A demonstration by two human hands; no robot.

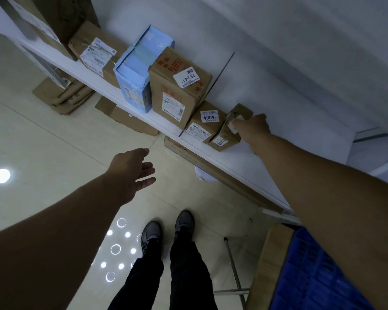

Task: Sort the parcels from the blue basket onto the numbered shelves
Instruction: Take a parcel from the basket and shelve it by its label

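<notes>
1. Nearest me, at the lower right, the blue basket [311,269] sits on the worktop [270,260], close to its left edge. My right arm hides much of it.
2. My left grip [132,173] hangs open over the floor [54,142], fingers spread and holding nothing, just short of the shelf's front edge.
3. My right grip [254,130] is closed on the small brown parcel [227,133]. The thumb lies across its top and the other fingers are hidden behind it.
4. That parcel stands on the white shelf [244,168] at its front edge, right beside the box marked 4004 [207,125].
5. Farther along the shelf, the tall carton labelled 78-3-42 [177,86] stands against the 4004 box. Beyond it come a light blue box [133,77] and a brown box with a white label [94,52].
6. Flattened cardboard [63,95] lies on the floor under the shelf's far end.
</notes>
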